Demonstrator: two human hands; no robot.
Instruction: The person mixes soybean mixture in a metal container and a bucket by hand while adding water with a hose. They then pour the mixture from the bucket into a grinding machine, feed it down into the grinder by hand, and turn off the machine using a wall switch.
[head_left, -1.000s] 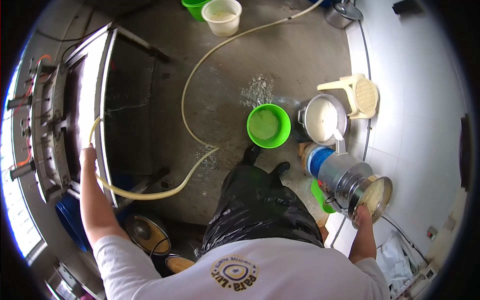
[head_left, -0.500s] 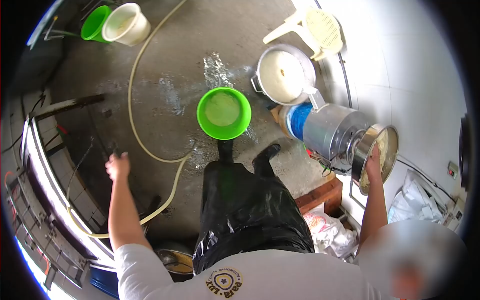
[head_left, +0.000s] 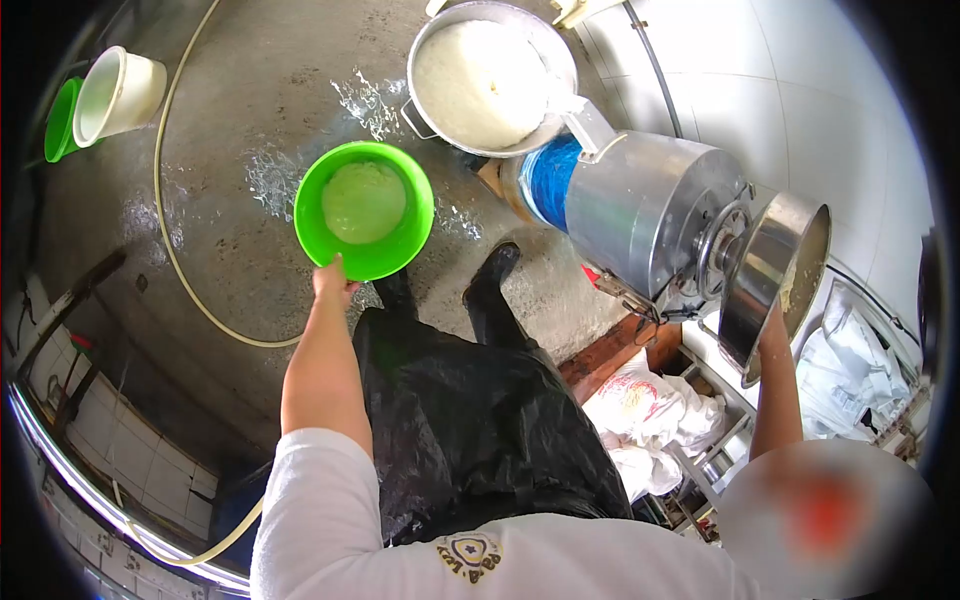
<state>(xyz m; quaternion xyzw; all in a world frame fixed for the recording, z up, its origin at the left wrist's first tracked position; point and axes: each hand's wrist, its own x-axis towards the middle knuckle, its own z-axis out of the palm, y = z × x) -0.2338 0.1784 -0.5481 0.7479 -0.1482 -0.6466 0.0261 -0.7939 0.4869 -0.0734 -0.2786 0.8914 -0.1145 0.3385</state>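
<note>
My left hand grips the near rim of a bright green bucket, thumb over the edge. Pale, cloudy liquid covers its bottom. On the right, my right hand reaches into the tilted steel hopper of a grinding machine. Pale mash shows inside the hopper. Its rim and the mash hide my fingers, so what they hold cannot be made out. At the machine's outlet spout, a large metal pot contains thick whitish slurry.
A pale hose curves across the wet floor on the left. A white bucket and another green bucket stand farther left. White sacks lie below the machine, beside a metal rack. Part of a cream plastic chair shows behind the pot.
My left hand has come from the left, away from the bucket, onto its rim. My right hand stays in the hopper. The view has shifted, bringing the machine closer.
</note>
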